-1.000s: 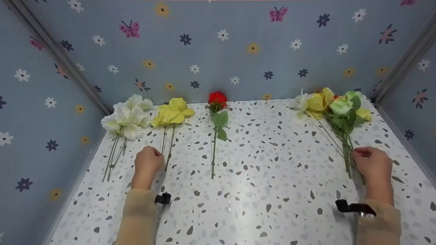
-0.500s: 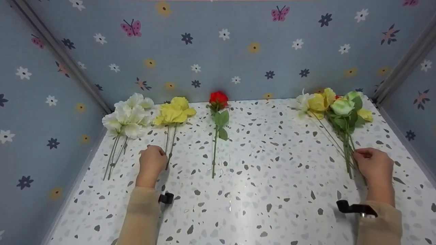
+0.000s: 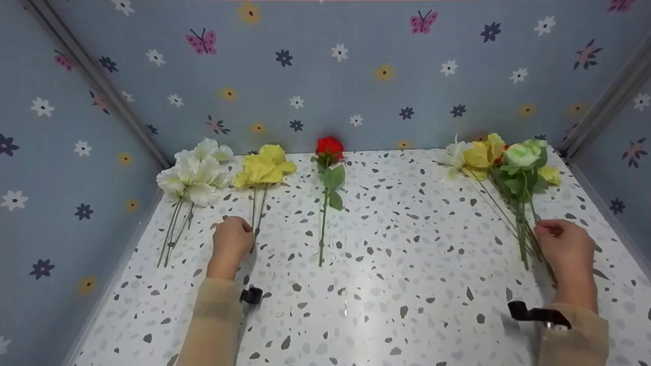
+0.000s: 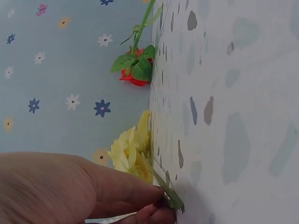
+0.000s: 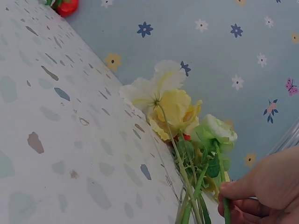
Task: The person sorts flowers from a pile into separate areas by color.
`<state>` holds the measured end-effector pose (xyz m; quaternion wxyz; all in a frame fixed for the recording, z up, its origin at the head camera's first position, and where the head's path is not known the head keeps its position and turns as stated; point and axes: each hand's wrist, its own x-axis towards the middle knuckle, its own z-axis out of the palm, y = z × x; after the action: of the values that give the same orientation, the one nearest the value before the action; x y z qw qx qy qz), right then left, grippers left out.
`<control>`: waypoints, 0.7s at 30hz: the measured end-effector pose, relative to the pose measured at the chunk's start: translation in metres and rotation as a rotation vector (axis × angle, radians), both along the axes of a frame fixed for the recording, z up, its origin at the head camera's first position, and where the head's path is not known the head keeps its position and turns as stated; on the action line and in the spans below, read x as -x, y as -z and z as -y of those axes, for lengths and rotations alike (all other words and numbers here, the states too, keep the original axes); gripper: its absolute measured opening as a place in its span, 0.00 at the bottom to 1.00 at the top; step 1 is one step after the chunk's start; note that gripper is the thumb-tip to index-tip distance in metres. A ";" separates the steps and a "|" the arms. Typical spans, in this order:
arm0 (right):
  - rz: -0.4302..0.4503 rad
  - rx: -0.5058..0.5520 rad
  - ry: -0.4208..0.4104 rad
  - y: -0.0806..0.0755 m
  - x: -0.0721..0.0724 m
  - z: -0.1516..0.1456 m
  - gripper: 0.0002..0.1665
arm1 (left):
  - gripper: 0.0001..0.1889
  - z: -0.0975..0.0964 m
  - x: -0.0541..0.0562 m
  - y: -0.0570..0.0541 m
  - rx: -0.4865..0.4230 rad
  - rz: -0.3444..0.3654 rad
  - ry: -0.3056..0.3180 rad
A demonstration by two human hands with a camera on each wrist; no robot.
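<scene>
My left hand [image 3: 232, 240] pinches a stem of the yellow flowers [image 3: 265, 165] lying at the left. In the left wrist view, thumb and fingers close on that green stem [image 4: 169, 192], with yellow petals [image 4: 128, 147] beyond. On the right side, my right hand [image 3: 567, 246] pinches the stem of a pale green flower [image 3: 523, 154]. The right wrist view shows this green stem [image 5: 227, 210] between thumb and fingers. It belongs to a mixed pile with a white flower [image 5: 154, 86], yellow flowers [image 5: 175, 112] and a partly hidden red one.
White flowers [image 3: 196, 175] lie at the far left with stems toward me. A single red rose [image 3: 329, 149] with green leaves lies in the middle. Patterned blue panels [image 3: 335, 76] wall the speckled white table [image 3: 386, 264] at the back and sides.
My left hand has moved slightly right, onto the yellow flower's stem. My right hand keeps its pinch, and the pale green flower has shifted a little. The head view has also shifted slightly.
</scene>
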<state>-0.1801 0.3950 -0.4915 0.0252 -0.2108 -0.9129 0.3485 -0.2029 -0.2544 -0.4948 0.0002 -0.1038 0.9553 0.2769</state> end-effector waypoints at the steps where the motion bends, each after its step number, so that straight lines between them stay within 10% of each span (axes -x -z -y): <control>1: 0.005 0.010 0.008 -0.001 0.000 0.000 0.27 | 0.08 -0.001 0.001 0.001 -0.001 0.003 -0.001; 12: -0.036 0.205 0.115 -0.011 0.000 0.003 0.27 | 0.08 0.000 0.001 0.000 -0.049 0.044 -0.007; 21: -0.327 0.920 0.221 -0.026 0.007 0.023 0.10 | 0.12 -0.011 -0.005 -0.007 -0.081 -0.050 -0.004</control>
<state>-0.1875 0.3719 -0.4652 0.1093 -0.2383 -0.6210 0.7387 -0.1978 -0.2431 -0.4882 -0.0200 -0.0987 0.9428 0.3179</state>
